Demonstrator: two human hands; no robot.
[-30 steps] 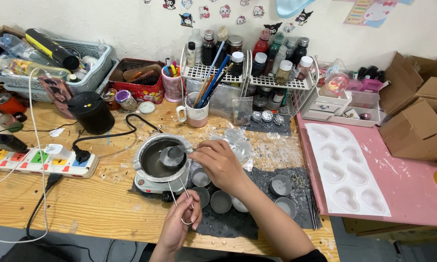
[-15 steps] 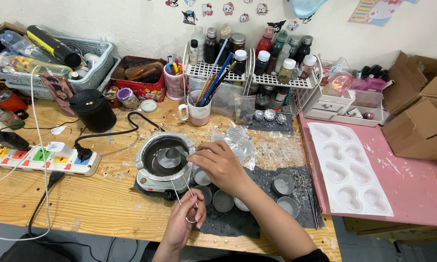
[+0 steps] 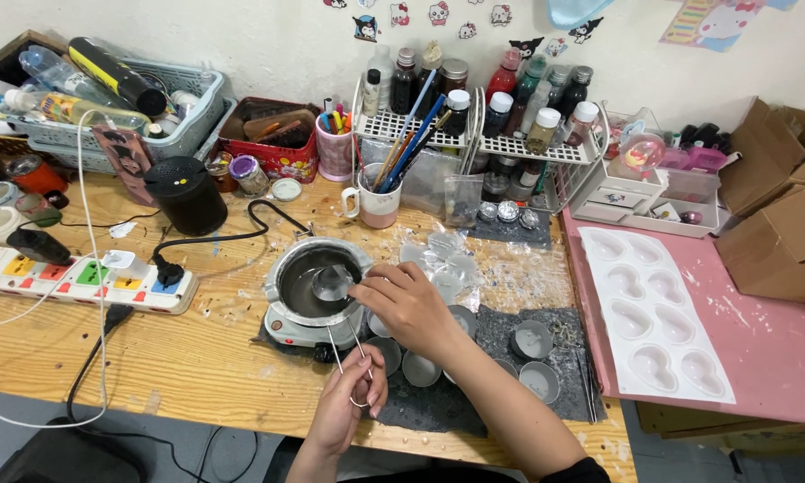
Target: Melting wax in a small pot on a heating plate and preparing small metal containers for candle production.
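My left hand [image 3: 347, 404] is near the table's front edge, closed on thin metal tongs [image 3: 338, 351] that reach up toward the pot. A round metal melting pot [image 3: 282, 268] sits on a small white hot plate [image 3: 297, 329]. A small metal cup [image 3: 331, 282] is inside the pot. My right hand [image 3: 407, 302] comes in from the right, its fingertips pinching the cup's rim. Several small round tins [image 3: 420, 368] lie on a dark mat [image 3: 501, 324] just below and to the right of that hand.
A power strip [image 3: 80, 277] with cables lies at the left, behind it a black cylinder [image 3: 188, 197]. A mug of brushes [image 3: 376, 206] and a wire rack of bottles [image 3: 474, 134] stand behind the pot. At the right are a white mould tray [image 3: 653, 313] on a pink board [image 3: 760, 358] and cardboard boxes [image 3: 778, 241].
My left hand with the tongs has edged slightly to the right. My right hand stays at the cup in the pot.
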